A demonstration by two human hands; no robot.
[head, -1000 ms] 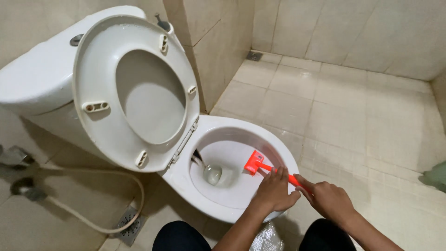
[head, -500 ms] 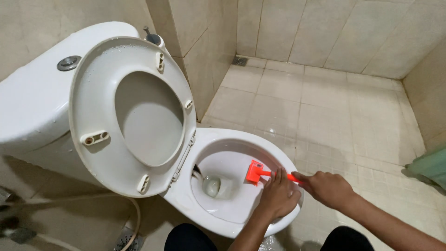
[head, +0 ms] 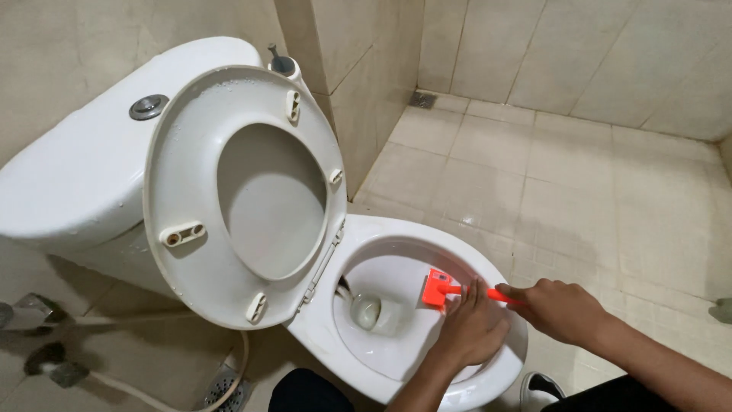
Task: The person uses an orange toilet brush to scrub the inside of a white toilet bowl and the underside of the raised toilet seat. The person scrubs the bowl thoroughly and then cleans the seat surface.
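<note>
Orange toilet brush (head: 441,287) inside the white toilet bowl (head: 396,336), head pressed to the inner right wall just under the rim, handle running roughly level out over the rim to the right. Left hand (head: 471,329) closed around the handle right behind the head, so nearer the working end; right hand (head: 560,309) clamped on the far end of the handle, just outside the bowl. Seat and lid (head: 244,198) tipped up against the cistern (head: 91,175), beige tiled floor (head: 579,191) beyond.
</note>
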